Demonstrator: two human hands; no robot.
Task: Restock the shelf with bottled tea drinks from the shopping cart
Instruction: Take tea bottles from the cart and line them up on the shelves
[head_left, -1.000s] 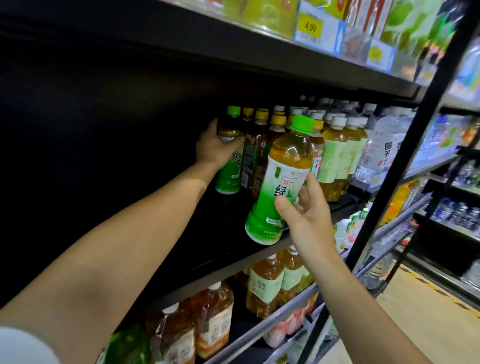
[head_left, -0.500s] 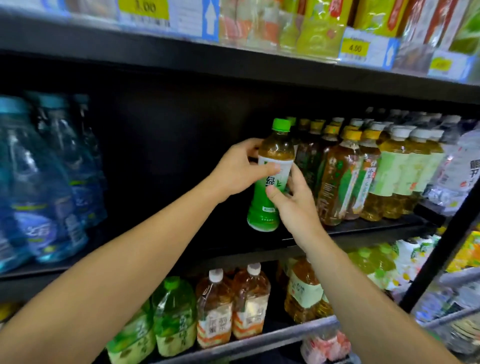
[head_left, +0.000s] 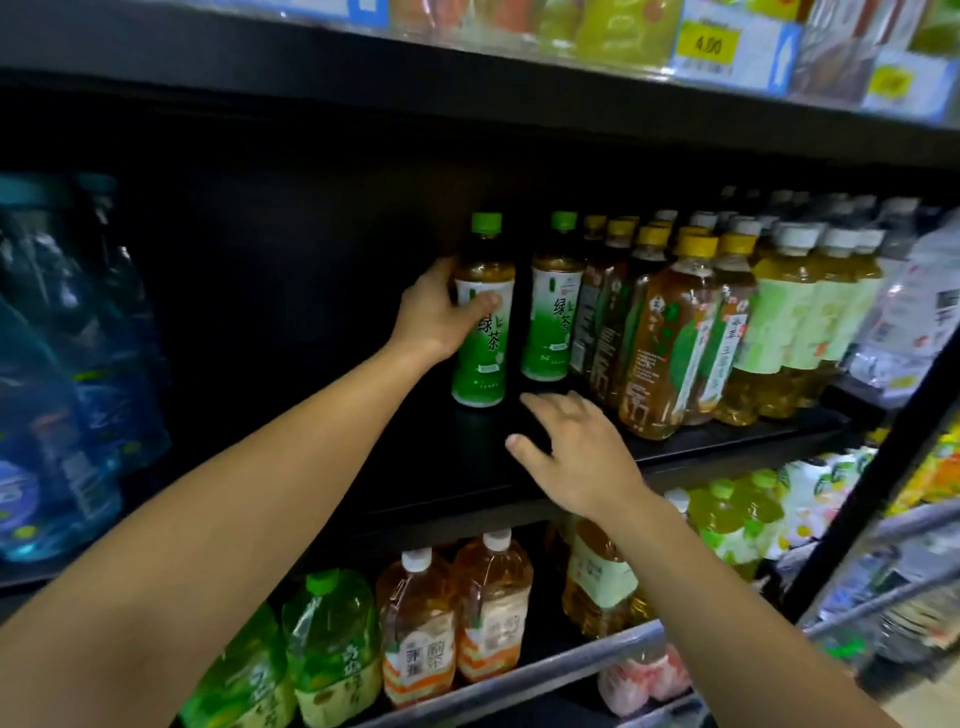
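On the middle shelf (head_left: 727, 447) of a shop aisle, two green-capped tea bottles are seen upright side by side, near but apart, w/ a dark gap between them. Left bottle (head_left: 480, 358) is gripped round its upper label by the left hand (head_left: 434, 317): thumb laid across the front, fingers curled behind, hidden. Right bottle (head_left: 551, 317) stands free, close against a row of amber tea bottles (head_left: 670, 332). Right hand (head_left: 582, 457) is held low before the shelf edge, fingers spread and relaxed, nothing held, nothing touched.

Step in hand, by judgement: placing — left bottle is being set or squared on the shelf; right one looks already placed. Release is not yet made. Next move probably calls for the left bottle to be nudged right to close the gap, label kept forward, then let go w/o tipping it. More stock would then be fetched from the cart, which is not in view.

Materials: bottles are clear plastic, slim, rounded at shoulder, waisted lower down; liquid amber up top, wrap labels glossy white-to-green, ribbed screw caps. Smooth film may be slippery. Shelf is matt black, flat, prob. metal. Blue-tinted water bottles (head_left: 62, 405) are stacked at left; bigger tea bottles (head_left: 415, 623) are ranged on the tier below, behind a silver rail (head_left: 519, 686). Yellow price tags (head_left: 706, 44) are fixed above.
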